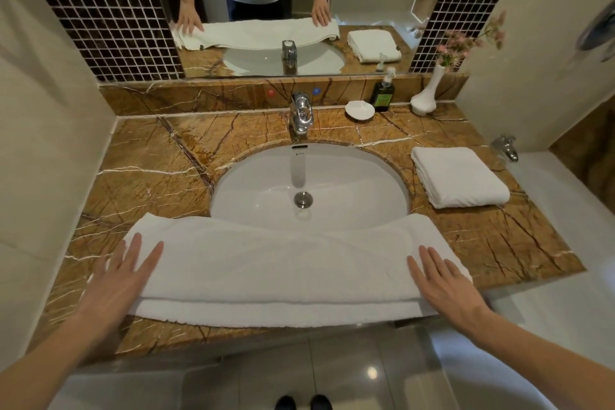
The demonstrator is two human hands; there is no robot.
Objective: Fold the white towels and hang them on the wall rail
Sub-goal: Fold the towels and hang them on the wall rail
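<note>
My left hand (123, 280) and right hand (446, 286) lie flat, fingers wide, on the long towel's (276, 263) two ends.

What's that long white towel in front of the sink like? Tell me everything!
The long towel is white and looks like soft terry cloth, folded lengthwise into a band; layered edges show along its near side. It lies flat along the counter's front, covering the sink's near rim. The left hand rests flat on its left end, the right hand on its right end.
</note>
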